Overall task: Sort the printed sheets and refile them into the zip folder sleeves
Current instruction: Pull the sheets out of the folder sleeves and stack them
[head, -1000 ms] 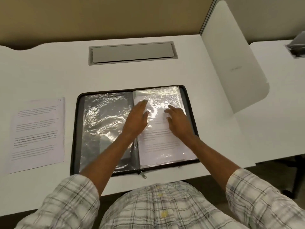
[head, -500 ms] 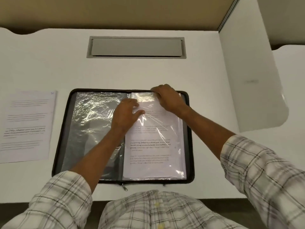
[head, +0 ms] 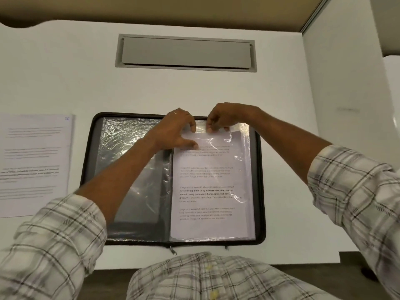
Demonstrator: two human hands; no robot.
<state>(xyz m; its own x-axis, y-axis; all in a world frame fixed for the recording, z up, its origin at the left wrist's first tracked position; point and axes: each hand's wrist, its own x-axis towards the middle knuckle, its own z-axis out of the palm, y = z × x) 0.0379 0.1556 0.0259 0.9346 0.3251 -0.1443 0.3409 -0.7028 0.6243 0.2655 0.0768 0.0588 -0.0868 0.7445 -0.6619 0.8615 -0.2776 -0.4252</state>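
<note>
Head view. Left grip (head: 175, 133) and right grip (head: 225, 118) sit side by side, each closed in a pinch on the mouth of the clear sleeve (head: 240, 135) at the far edge of the open zip folder (head: 262, 169). The printed sheet (head: 207, 191) lies inside that sleeve, just nearer the person than both grips. Empty sleeves (head: 121, 144) lie left of the left grip, and a loose sheet (head: 34, 165) lies farther left on the tabletop (head: 86, 83). Judged good practice is to part the mouth evenly, seat the sheet square to the spine, and pull gently, since the thin film probably creases easily.
</note>
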